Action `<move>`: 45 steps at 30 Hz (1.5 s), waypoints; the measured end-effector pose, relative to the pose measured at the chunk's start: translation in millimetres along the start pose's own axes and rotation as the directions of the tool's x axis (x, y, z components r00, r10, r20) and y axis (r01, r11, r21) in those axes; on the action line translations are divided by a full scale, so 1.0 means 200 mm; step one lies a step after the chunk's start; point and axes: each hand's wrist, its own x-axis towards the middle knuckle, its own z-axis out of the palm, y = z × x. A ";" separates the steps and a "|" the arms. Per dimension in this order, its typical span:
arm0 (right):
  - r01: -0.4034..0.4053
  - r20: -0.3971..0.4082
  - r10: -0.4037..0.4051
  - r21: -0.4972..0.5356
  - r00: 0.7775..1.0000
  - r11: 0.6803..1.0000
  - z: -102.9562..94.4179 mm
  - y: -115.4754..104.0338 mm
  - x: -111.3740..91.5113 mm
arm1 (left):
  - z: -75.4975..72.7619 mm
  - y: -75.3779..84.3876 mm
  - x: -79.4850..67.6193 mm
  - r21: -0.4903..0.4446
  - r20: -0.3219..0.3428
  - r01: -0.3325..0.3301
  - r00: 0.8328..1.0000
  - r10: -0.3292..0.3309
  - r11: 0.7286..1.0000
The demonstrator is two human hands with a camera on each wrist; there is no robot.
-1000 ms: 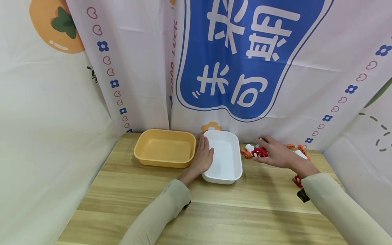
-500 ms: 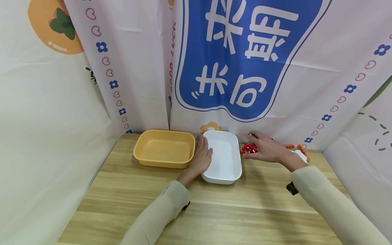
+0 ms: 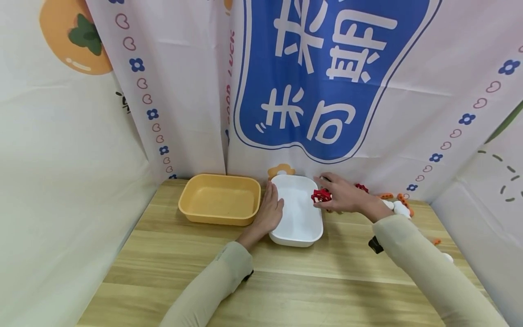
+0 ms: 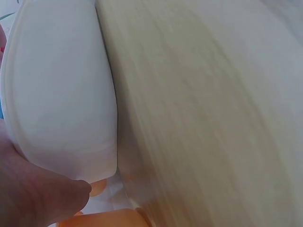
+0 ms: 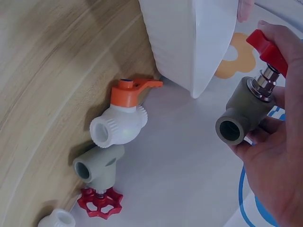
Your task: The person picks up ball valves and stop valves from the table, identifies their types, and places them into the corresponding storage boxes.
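Right hand [image 3: 345, 195] has come left, carrying the grey valve [image 5: 248, 106] to the right rim of the white tray [image 3: 296, 218]; thumb and fingers curled round it, stem slanting between them; tray just left, long axis running away from the person; left hand [image 3: 269, 212] farther off, fingers straight along the tray's left side; overhang unclear.

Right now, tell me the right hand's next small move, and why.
I'd probably move the right hand slightly left, bringing the grey valve over the middle of the white tray. The hand grips the valve, whose red handle appears at the tray's right rim in the head view, while the left hand rests at the opposite rim.
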 end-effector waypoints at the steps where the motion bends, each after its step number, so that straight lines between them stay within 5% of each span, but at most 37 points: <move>1: 0.003 0.000 -0.003 0.002 1.000 1.000 0.00 0.00 0.01 | 0.00 0.00 0.00 0.000 -0.002 0.000 1.000 0.000 1.000; 26: -0.007 0.035 0.005 0.040 0.999 0.999 0.09 -0.06 0.20 | 0.01 0.02 0.00 -0.005 -0.004 0.043 0.999 -0.043 0.999; 45: 0.006 0.137 -0.009 0.020 0.991 1.000 0.18 -0.09 0.35 | 0.00 0.01 0.00 0.002 -0.003 0.038 0.999 -0.038 0.999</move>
